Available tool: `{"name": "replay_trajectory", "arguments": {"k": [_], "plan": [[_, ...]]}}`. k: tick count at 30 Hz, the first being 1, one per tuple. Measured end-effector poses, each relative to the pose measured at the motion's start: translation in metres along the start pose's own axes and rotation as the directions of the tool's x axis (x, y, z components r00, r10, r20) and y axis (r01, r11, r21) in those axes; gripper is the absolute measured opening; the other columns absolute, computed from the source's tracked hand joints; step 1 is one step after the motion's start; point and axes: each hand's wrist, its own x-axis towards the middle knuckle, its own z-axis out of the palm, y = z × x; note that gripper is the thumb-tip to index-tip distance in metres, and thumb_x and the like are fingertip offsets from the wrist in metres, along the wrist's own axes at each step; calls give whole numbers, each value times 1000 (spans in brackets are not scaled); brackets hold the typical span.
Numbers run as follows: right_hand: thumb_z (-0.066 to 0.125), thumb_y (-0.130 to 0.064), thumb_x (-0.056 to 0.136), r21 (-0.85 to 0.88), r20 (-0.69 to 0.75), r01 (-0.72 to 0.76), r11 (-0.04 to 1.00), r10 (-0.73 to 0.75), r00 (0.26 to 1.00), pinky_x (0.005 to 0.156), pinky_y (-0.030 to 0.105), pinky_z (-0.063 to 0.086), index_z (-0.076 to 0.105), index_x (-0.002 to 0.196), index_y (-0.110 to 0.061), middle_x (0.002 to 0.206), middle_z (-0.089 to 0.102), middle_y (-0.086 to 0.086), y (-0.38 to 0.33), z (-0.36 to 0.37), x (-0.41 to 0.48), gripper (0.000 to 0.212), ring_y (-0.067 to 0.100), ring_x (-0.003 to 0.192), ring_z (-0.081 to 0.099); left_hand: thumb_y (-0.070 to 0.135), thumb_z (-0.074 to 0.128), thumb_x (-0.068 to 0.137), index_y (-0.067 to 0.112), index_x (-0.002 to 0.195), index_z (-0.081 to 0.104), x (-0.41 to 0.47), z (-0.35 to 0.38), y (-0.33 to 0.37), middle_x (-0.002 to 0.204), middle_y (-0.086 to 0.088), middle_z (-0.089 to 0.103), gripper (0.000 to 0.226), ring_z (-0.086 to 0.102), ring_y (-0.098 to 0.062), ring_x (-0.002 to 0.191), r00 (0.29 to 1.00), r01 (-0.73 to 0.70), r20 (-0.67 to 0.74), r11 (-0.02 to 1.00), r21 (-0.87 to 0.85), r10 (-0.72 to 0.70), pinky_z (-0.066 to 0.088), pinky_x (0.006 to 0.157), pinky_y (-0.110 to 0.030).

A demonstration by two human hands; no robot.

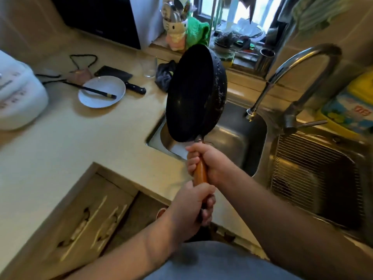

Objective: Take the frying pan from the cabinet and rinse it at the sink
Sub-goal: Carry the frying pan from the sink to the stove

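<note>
A black frying pan [191,93] stands almost upright on its edge over the left side of the steel sink [238,136], its inside facing left, water drops on its outer wall. Both hands grip its orange wooden handle [200,172]. My right hand [205,160] holds the handle just below the pan. My left hand [191,207] holds the handle's lower end. The curved faucet [290,69] ends to the right of the pan; no water stream is visible.
A white plate [102,91] with chopsticks, a cleaver [121,77] and a white rice cooker [18,96] sit on the beige counter [60,150]. A drinking glass [149,67] and dark cloth stand behind the pan. A wire rack [314,174] fills the right basin. Cabinet drawers [90,217] lie below.
</note>
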Motion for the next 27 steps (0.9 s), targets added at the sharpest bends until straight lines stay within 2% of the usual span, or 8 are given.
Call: {"name": "replay_trajectory", "arguments": {"k": [4,7,9,13,15,18,23,27], "plan": [[61,-12,89,-362,-79,-49,931,22,997,48,25,51,58,77,-10,52,56,1,12,-2,-28,13,13,42,55,12,55,91,8,103,50,-20,19,-34,59,1,52,14,42,-9,39,981,-140,-125,987,75,148,35,35,-20],[59,-21,94,-530,-119,-54,847,-12,993,43,21,48,52,57,-12,43,49,1,34,3,-39,39,13,35,49,6,57,86,10,93,56,-38,29,-52,53,3,52,9,47,-8,38,926,-170,-290,952,255,243,37,35,-20],[59,-27,95,-560,-108,-56,826,-6,994,44,22,46,47,49,-15,43,47,1,54,1,-43,48,14,36,47,4,61,77,12,82,58,-49,35,-64,48,5,53,10,51,-5,36,866,-160,-394,919,361,306,39,37,-19],[66,-25,89,-509,-64,-73,858,47,997,46,26,46,53,54,-19,46,49,-2,92,0,-56,38,14,40,48,9,68,73,25,81,62,-71,36,-99,50,17,64,19,59,1,42,751,-164,-546,906,391,372,41,39,-12],[66,-22,88,-482,-6,-64,874,70,998,41,24,45,53,56,-18,45,48,-2,110,5,-63,35,12,38,47,14,68,73,31,82,62,-83,30,-116,59,19,68,20,62,0,47,731,-186,-564,907,377,384,45,42,-13],[66,-20,89,-480,87,-63,875,119,989,41,22,45,52,58,-18,48,45,-3,136,18,-74,35,11,39,45,19,68,74,34,86,64,-107,19,-134,67,8,71,19,63,-7,48,711,-230,-595,924,307,375,50,44,-20],[63,-15,91,-489,198,-101,867,222,955,42,22,42,52,78,-16,53,45,-5,189,50,-92,17,8,43,43,17,68,73,29,89,61,-153,-1,-164,61,3,66,22,60,-8,47,641,-251,-677,932,261,362,51,46,-24],[64,-12,90,-528,216,-148,836,300,929,36,22,40,50,79,-15,50,46,-5,248,77,-107,18,7,39,42,10,62,83,17,99,57,-199,-19,-189,51,0,63,18,56,-13,38,659,-293,-713,955,51,240,42,35,-22]]}}
